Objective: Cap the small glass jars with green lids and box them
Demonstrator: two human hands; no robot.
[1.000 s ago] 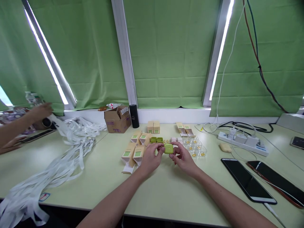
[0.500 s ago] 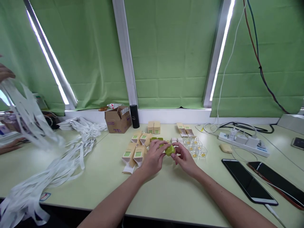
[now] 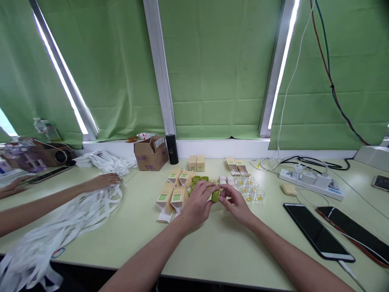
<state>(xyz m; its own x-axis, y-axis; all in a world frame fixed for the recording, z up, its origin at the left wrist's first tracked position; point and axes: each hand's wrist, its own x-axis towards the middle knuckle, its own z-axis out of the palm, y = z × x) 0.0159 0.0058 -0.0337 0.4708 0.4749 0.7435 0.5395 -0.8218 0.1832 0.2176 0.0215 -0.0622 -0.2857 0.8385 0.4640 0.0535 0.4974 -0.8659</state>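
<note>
Between my two hands is a small, shiny green piece, rounded and lid-like; its exact kind I cannot make out. My left hand grips it from the left with bent fingers. Thumb and fingertips of my right hand pinch its right side. Just beyond, more green pieces stand on the table, partly hidden by my left hand. Opened tan cartons with green labels lie to the left. On the right are several clear cups with yellow centres, near small pale pink blocks.
A co-worker's hand lies on a heap of white straps at left. Behind are a cardboard box, a black cylinder and tan cartons. At right lie phones, a power strip and cables.
The green piece has been turned between my hands and shows a narrower side. The co-worker's hand has come down from the upper left onto the white straps, which now lie on the table.
</note>
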